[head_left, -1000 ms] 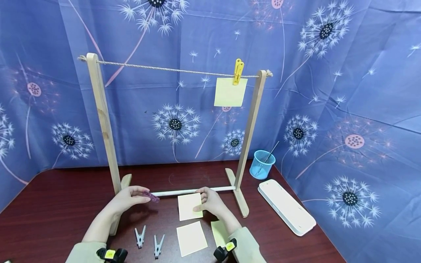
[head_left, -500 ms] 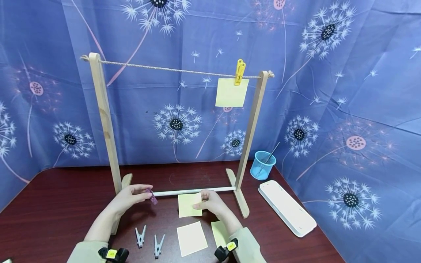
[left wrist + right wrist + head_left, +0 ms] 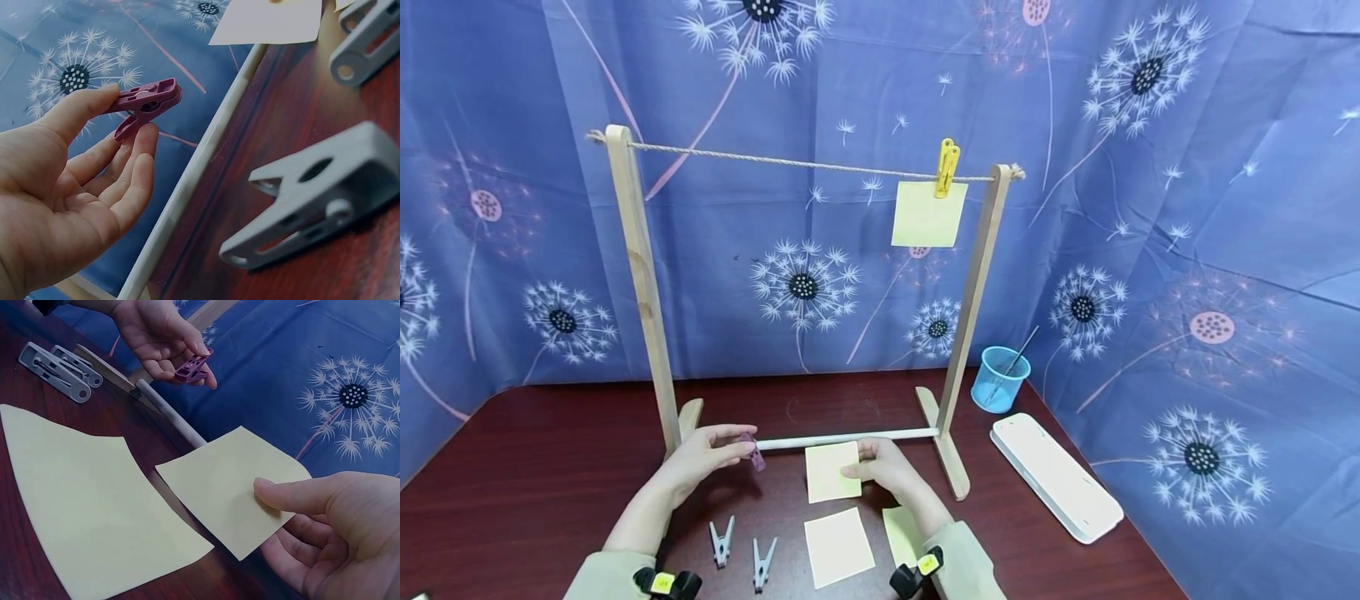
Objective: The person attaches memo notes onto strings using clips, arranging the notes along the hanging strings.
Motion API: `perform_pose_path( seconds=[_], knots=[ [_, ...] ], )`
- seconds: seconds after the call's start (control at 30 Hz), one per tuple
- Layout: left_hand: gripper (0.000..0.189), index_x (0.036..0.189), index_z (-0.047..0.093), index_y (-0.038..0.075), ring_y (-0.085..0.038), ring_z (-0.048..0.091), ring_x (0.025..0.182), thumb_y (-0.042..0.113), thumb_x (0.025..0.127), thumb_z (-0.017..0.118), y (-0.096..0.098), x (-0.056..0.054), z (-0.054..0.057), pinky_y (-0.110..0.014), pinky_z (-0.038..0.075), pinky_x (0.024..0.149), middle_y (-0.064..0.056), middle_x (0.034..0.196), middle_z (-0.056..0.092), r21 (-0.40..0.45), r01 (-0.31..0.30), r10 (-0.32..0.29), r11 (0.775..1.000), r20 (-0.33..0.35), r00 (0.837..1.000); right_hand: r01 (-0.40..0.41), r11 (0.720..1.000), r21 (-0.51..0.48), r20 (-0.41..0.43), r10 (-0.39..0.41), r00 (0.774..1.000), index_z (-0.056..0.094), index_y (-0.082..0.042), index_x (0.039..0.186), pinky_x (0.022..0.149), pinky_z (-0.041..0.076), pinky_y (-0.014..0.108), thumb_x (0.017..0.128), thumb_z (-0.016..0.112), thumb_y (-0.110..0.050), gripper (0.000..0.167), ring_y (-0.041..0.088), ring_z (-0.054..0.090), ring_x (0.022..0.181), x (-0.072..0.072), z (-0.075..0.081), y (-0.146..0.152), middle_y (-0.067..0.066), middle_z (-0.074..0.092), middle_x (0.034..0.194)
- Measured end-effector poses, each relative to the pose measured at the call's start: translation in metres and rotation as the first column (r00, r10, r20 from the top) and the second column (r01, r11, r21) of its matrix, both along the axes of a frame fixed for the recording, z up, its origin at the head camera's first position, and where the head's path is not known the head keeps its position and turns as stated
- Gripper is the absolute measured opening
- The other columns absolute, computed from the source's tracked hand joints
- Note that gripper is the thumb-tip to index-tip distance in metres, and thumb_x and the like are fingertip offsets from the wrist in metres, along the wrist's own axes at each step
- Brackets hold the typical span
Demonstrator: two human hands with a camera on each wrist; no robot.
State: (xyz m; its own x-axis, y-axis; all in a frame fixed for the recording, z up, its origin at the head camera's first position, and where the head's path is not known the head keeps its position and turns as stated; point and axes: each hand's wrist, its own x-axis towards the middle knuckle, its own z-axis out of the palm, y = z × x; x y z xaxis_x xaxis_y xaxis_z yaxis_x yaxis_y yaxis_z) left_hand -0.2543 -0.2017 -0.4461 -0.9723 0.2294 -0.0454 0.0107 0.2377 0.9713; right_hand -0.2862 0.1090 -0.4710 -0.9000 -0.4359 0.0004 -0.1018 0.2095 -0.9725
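Observation:
My left hand (image 3: 702,454) pinches a purple clothespin (image 3: 147,103) by its handles, thumb on one side and fingers on the other. To its right, my right hand (image 3: 883,467) holds a yellow sticky note (image 3: 234,487) at its right edge, thumb on the front and fingers behind. Both hands are above the table, near the white crossbar (image 3: 820,440) of a wooden stand. Another sticky note (image 3: 839,547) lies below the held one, and a further note (image 3: 901,533) is partly covered by the right forearm. Two grey clothespins (image 3: 721,542) lie in front of the left hand.
A rope (image 3: 790,161) spans the stand's wooden posts (image 3: 643,283). Near its right end a yellow clothespin (image 3: 947,167) holds a hanging sticky note (image 3: 928,215). At right are a blue mesh cup (image 3: 1000,382) and a long white tray (image 3: 1056,479). A patterned curtain (image 3: 865,333) stands behind.
The purple clothespin has turned in my left fingers, from lying sideways to pointing more downward. The left hand has shifted slightly right. The right hand keeps its note, whose tilt varies slightly.

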Motion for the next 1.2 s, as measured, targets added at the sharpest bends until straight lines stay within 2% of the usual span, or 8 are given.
perform_pose_path(
  seconds=[0.23,0.3,0.53,0.63,0.7,0.83,0.93,1.2],
  knots=[
    [0.058,0.138,0.047,-0.010,0.000,0.058,0.104,0.024,0.094,0.065,0.005,0.002,0.000,-0.026,0.051,0.094,-0.027,0.134,0.054,0.010,-0.017,0.017,1.000,0.015,1.000,-0.007,1.000,-0.008,0.012,0.007,1.000,0.062,0.017,0.097,0.061,0.042,0.021,0.084,0.069,0.000,0.023,0.004,0.051,0.064,0.002,0.001,0.000,-0.006,0.061,0.072],
    [0.058,0.138,0.046,-0.011,0.002,0.058,0.102,0.023,0.094,0.065,0.005,0.001,0.000,-0.024,0.051,0.093,-0.026,0.131,0.056,0.019,-0.020,0.020,1.000,0.010,1.000,-0.009,1.000,-0.012,0.018,0.009,1.000,0.062,0.017,0.098,0.062,0.044,0.021,0.084,0.070,-0.001,0.023,0.004,0.053,0.066,0.003,0.002,0.000,-0.005,0.063,0.073],
    [0.056,0.138,0.045,-0.013,0.003,0.060,0.097,0.018,0.095,0.063,0.007,0.003,0.001,-0.020,0.050,0.088,-0.011,0.112,0.068,0.027,-0.007,0.007,1.000,-0.026,1.000,-0.031,0.999,-0.025,0.017,0.031,0.999,0.062,0.017,0.101,0.064,0.047,0.020,0.085,0.068,0.000,0.024,0.003,0.056,0.068,0.002,0.001,0.000,-0.001,0.068,0.079],
    [0.056,0.137,0.045,-0.013,0.003,0.060,0.097,0.018,0.095,0.064,0.009,0.004,0.001,-0.019,0.050,0.086,-0.011,0.110,0.069,0.024,-0.010,0.011,1.000,-0.033,0.999,-0.033,0.999,-0.026,0.015,0.033,0.999,0.063,0.017,0.102,0.064,0.046,0.019,0.085,0.068,0.000,0.024,0.002,0.056,0.069,0.002,0.001,0.000,-0.003,0.067,0.078],
    [0.056,0.137,0.045,-0.013,0.000,0.061,0.099,0.018,0.095,0.064,0.011,0.005,0.002,-0.022,0.051,0.087,-0.013,0.110,0.069,0.014,-0.016,0.016,1.000,-0.034,0.999,-0.034,0.999,-0.028,0.017,0.035,0.999,0.062,0.017,0.102,0.065,0.047,0.019,0.085,0.068,0.000,0.025,0.003,0.056,0.069,0.003,0.002,0.000,-0.002,0.067,0.079],
    [0.056,0.136,0.048,-0.010,-0.015,0.059,0.112,0.020,0.093,0.067,0.018,0.007,0.003,-0.032,0.051,0.093,-0.023,0.125,0.062,-0.013,-0.046,0.046,0.999,-0.034,0.998,-0.037,0.999,-0.026,0.005,0.038,0.999,0.062,0.018,0.100,0.065,0.046,0.020,0.086,0.068,0.000,0.024,0.004,0.055,0.069,0.003,0.002,0.000,-0.001,0.067,0.079],
    [0.055,0.135,0.052,-0.007,-0.021,0.057,0.116,0.020,0.090,0.069,0.023,0.007,0.002,-0.037,0.050,0.095,-0.022,0.128,0.059,-0.032,-0.081,0.080,0.996,-0.034,0.996,-0.041,0.999,-0.021,-0.003,0.041,0.999,0.061,0.018,0.098,0.065,0.046,0.021,0.086,0.068,-0.001,0.023,0.004,0.054,0.069,0.002,0.002,0.000,-0.004,0.065,0.077],
    [0.052,0.129,0.057,-0.008,-0.009,0.062,0.100,0.017,0.086,0.075,0.033,0.005,0.001,-0.026,0.050,0.085,-0.014,0.117,0.068,-0.018,-0.101,0.100,0.995,-0.060,0.993,-0.032,0.999,-0.014,-0.037,0.032,0.999,0.057,0.015,0.091,0.066,0.043,0.022,0.085,0.069,-0.002,0.022,0.003,0.050,0.068,-0.001,0.009,0.006,-0.010,0.058,0.070]
  ],
)
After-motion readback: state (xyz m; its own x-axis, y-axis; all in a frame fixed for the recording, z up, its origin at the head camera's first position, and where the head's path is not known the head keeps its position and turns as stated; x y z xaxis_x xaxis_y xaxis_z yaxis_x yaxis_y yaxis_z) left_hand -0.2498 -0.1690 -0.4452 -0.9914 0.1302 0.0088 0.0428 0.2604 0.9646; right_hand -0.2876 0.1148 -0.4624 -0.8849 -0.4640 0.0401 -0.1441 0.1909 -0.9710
